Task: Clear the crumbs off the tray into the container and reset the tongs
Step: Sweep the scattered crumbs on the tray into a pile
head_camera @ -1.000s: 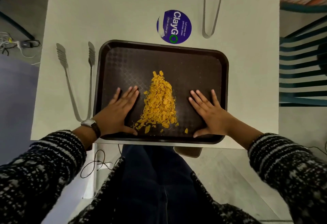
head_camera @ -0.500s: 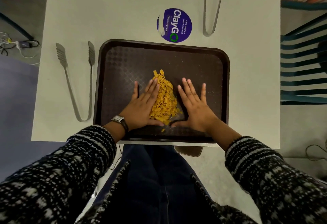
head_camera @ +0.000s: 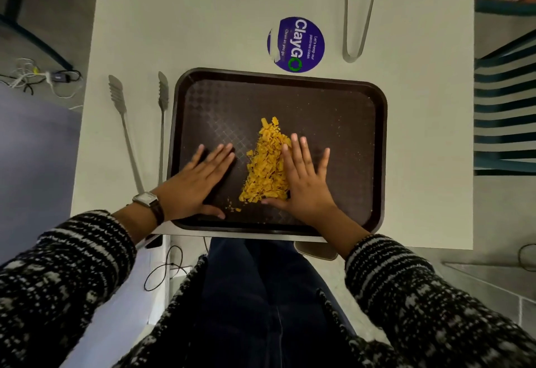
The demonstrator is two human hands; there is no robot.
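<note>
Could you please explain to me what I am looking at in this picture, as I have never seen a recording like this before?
No machine here: a person wears a wide-angle camera on the head, so the single picture looks forward and down over their own sleeves and lap. On a pale table stands a dark brown tray with a pile of yellow-orange crumbs. The left hand, with a wristwatch, lies flat on bare tray left of the pile; the right hand lies flat against the pile's right side. Fingers are straight and neither hand holds anything. The left tongs lie on the table beside the tray's left rim; the far tongs lie beyond the tray, by a round purple ClayGo sticker. I see no clear container.
</note>
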